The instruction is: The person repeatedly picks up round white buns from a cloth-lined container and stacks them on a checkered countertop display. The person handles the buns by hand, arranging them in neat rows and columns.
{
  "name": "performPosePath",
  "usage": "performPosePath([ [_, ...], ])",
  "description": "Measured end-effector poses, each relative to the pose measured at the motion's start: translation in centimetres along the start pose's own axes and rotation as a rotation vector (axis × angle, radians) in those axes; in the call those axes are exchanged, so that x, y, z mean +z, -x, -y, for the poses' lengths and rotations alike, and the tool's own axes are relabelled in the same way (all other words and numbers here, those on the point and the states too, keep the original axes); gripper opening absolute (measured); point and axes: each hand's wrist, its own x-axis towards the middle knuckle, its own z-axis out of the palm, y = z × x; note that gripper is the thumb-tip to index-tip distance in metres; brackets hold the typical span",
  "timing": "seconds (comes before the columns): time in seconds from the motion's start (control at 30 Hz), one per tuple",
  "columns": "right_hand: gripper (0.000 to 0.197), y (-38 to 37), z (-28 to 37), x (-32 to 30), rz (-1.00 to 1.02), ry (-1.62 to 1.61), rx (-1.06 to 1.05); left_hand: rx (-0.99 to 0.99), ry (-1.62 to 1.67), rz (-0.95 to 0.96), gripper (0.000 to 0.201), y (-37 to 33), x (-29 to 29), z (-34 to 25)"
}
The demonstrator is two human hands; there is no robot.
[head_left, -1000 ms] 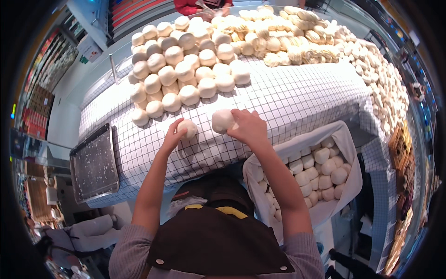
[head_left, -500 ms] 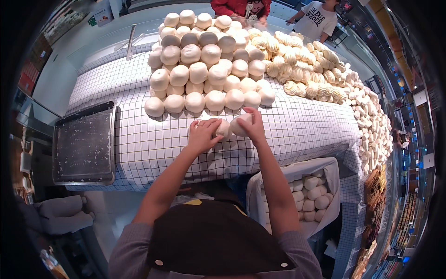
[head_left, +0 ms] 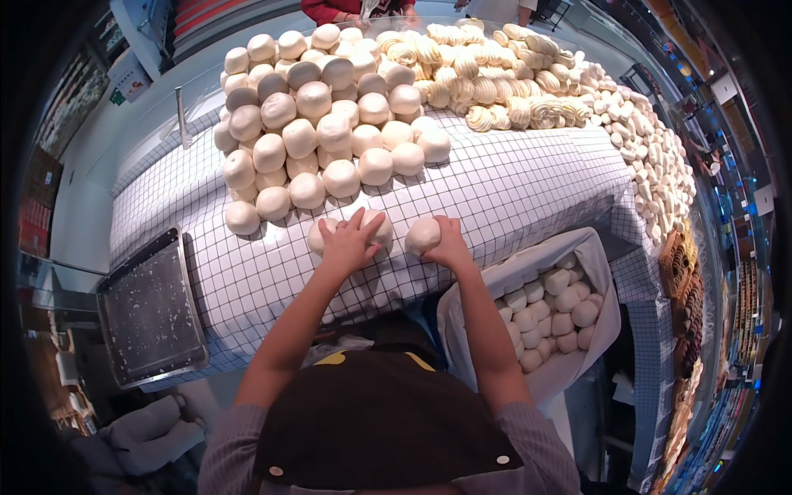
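Two round white steamed buns sit at my left hand (head_left: 348, 241) on the checked cloth. Its fingers are bent over the left bun (head_left: 315, 239), while thumb and fingertips grip the right bun (head_left: 380, 228). A short gap away, my right hand (head_left: 450, 245) holds another white bun (head_left: 422, 235) from its right side, fingers curled round it. All three buns are at table level; whether they touch the cloth is hidden. Just beyond my hands rises a stacked pile of similar buns (head_left: 307, 190) in rows.
Twisted rolls (head_left: 528, 111) and small white pieces (head_left: 652, 157) are heaped to the right. A cloth-lined crate (head_left: 609, 318) of buns stands below the table edge. A dark baking tray (head_left: 153, 309) lies at left, and tongs (head_left: 181, 124) farther back. A person in red (head_left: 322, 10) stands opposite.
My hands have moved apart, each with buns. My left hand now spreads over two buns, with the left one showing more. The whole view has turned and shifted.
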Motion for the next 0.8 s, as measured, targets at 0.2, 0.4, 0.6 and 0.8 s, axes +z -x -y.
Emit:
performPosePath([
  [0.2,0.074,-0.5,1.8,4.3,-0.314,-0.233,-0.03,-0.035,0.112,-0.043,0.075,-1.0,0.8,-0.7],
  [0.4,0.066,-1.7,2.7,2.0,-0.2,-0.013,0.068,-0.066,0.065,-0.104,0.07,-2.8,2.2,0.1],
  [0.6,0.076,-1.3,-4.6,-3.5,0.158,-0.475,-0.153,0.219,-0.064,-0.148,0.069,-5.5,3.3,-5.6],
  [0.8,0.03,8.2,-23.7,-15.5,-0.959,0.274,0.144,0.038,-0.015,-0.146,0.062,-6.6,3.5,-7.6],
])
